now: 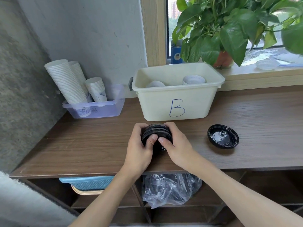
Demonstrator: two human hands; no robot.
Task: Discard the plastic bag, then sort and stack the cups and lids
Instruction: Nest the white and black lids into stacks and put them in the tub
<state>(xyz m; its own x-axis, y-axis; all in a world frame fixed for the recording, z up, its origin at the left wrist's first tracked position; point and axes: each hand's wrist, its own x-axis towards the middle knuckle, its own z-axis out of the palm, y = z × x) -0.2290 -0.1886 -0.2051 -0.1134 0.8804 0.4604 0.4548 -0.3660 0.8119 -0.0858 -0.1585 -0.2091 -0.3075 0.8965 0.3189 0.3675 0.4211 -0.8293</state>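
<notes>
1. Grips the lid stack [155,130] between left hand [139,145] and right hand [177,145], one on each side, fingers curled round the rims, both thumbs pressed side by side on the near face.
2. Holds that stack of black lids tilted toward the camera over the table [82,141], near its front edge and just in front of the bin [155,105]; cannot tell whether the stack's bottom touches the wood.
3. Leaves a single black lid [223,138] lying alone on the table to the right, hollow side up, well apart from both hands.
4. Faces the cream bin marked with a blue B, with white lids [193,80] stacked inside at the right and another white piece at the left.
5. Finds paper cups [65,79] nested in leaning stacks in a clear tray [106,110] left of the bin, against the grey wall.
6. Looks down past the table edge at a crumpled plastic bag [170,190] on the shelf below, between the forearms, with a blue basket [86,182] to its left.
7. Takes in a leafy plant [229,30] on the sill behind the bin.
</notes>
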